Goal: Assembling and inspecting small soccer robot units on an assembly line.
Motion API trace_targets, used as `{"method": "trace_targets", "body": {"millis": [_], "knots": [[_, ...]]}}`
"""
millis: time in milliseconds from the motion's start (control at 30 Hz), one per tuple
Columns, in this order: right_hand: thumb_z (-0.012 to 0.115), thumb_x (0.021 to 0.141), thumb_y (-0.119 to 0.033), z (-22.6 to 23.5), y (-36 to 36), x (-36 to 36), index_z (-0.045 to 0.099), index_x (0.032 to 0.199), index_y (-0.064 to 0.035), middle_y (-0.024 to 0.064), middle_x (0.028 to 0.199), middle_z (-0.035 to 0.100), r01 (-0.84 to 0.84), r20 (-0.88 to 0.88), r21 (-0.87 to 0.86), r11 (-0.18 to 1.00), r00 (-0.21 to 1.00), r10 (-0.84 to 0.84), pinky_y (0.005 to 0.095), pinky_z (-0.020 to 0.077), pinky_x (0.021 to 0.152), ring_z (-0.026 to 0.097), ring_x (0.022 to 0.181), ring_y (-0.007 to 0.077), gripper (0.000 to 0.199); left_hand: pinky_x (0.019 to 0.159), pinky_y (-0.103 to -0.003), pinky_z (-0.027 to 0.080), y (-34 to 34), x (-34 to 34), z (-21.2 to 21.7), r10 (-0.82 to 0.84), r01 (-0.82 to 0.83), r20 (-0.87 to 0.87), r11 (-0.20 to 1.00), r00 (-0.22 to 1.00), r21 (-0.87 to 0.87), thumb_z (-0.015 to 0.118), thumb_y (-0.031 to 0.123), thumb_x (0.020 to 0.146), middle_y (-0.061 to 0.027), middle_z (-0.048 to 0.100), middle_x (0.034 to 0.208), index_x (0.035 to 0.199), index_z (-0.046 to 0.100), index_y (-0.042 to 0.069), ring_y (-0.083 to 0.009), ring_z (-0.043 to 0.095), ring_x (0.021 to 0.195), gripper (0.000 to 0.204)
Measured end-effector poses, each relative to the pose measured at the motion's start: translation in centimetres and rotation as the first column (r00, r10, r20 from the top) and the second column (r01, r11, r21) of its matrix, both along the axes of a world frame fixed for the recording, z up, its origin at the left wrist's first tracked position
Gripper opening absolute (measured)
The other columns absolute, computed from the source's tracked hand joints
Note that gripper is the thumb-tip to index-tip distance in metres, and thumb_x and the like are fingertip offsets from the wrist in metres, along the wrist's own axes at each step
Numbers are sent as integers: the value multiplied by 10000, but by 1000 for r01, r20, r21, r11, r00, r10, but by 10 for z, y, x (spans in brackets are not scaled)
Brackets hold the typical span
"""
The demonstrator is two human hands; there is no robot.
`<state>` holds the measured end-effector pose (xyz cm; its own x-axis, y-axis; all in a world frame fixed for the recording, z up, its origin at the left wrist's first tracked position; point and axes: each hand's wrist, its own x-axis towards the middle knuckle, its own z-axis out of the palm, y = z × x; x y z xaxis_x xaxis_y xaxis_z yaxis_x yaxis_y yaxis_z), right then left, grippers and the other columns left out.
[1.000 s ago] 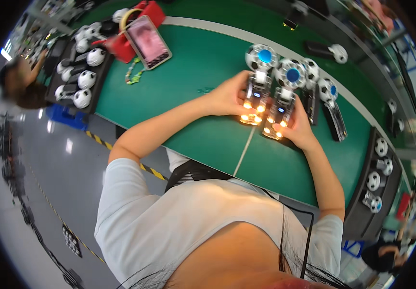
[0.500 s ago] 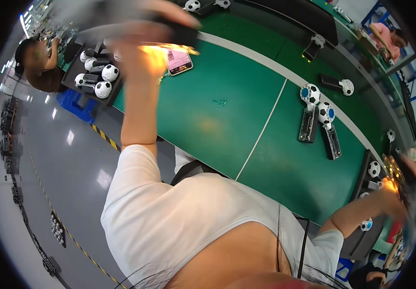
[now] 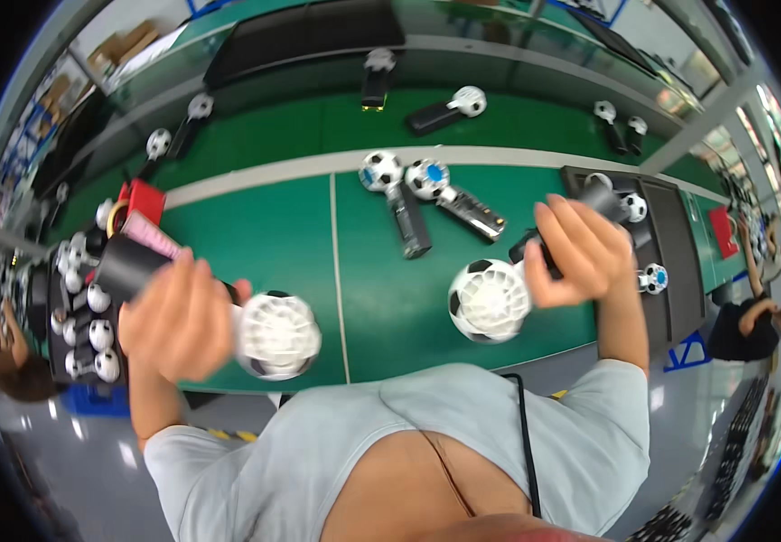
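My left hand (image 3: pixel 178 316) is closed around the black handle of a soccer-ball-headed device (image 3: pixel 279 334). Its round white-and-black head, with a ribbed grille, points in toward the middle of the table. A matching soccer-ball-headed device (image 3: pixel 490 301) is in my right hand (image 3: pixel 580 253), the fingers wrapped over its black handle. Both are held up above the green table (image 3: pixel 417 312), their heads apart. Beyond them, two more such devices lie side by side, a left one (image 3: pixel 404 217) and a right one (image 3: pixel 467 212), with blue discs on their heads and internal parts showing in the handles.
A dark tray (image 3: pixel 56 361) with several ball-headed devices stands at the left, and another tray (image 3: pixel 679 262) at the right holds some too. Near the left hand are a red box (image 3: pixel 144 203) and a phone (image 3: pixel 151 237). More devices lie on the far green strip (image 3: pixel 291 135). People work at both sides.
Both hands have come in from far out to the left and right, and are now over the table, each with a device. The view has turned to the right.
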<state>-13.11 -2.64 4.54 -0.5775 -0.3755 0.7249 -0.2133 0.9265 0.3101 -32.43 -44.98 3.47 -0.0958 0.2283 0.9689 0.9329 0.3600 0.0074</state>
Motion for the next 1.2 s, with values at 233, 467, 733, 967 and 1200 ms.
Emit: {"method": "trace_targets", "body": {"millis": [233, 467, 733, 967, 1200], "knots": [[609, 904, -254, -40, 148, -115, 385, 1200, 44, 159, 871, 617, -86, -89, -993, 75, 995, -38, 260, 526, 593, 642, 715, 176, 476, 579, -233, 462, 203, -120, 0, -323, -6, 908, 942, 269, 337, 644, 303, 856, -65, 615, 720, 884, 609, -11, -138, 620, 657, 318], [611, 776, -406, -127, 314, -229, 673, 834, 16, 190, 796, 659, 597, 543, -692, 407, 801, -252, 400, 503, 706, 630, 749, 361, 430, 628, -354, 496, 286, -306, -143, 275, 38, 833, 942, 480, -333, 698, 326, 760, -182, 592, 874, 1057, 497, -64, -278, 616, 735, 530], [488, 872, -188, -168, 515, -96, 574, 1088, -103, 214, 1075, 527, 936, 453, -347, -59, 113, -884, 486, 457, 837, 508, 979, 402, 248, 910, -390, 415, 380, -164, -112, -52, 281, 395, 787, 917, -550, 669, 172, 753, -150, 508, 1147, 1038, 564, 26, -315, 493, 1039, 337], [545, 864, -128, -174, 589, -49, 395, 1223, -40, 244, 1021, 585, 641, 525, -758, -120, 490, -696, 471, 507, 776, 609, 888, 410, 399, 893, -421, 433, 465, -175, -154, 114, 116, 315, 772, 942, -625, 661, 281, 786, -165, 456, 1242, 1096, 550, 56, -352, 487, 1079, 400], [539, 877, -291, -188, 619, -51, 567, 1099, -68, 170, 905, 615, 877, 389, -476, 61, 272, -880, 439, 506, 686, 610, 762, 338, 316, 781, -463, 502, 499, -231, -167, 399, -40, 498, 809, 770, -587, 678, 289, 727, -233, 500, 1159, 1211, 463, 32, -408, 556, 947, 588]]}}
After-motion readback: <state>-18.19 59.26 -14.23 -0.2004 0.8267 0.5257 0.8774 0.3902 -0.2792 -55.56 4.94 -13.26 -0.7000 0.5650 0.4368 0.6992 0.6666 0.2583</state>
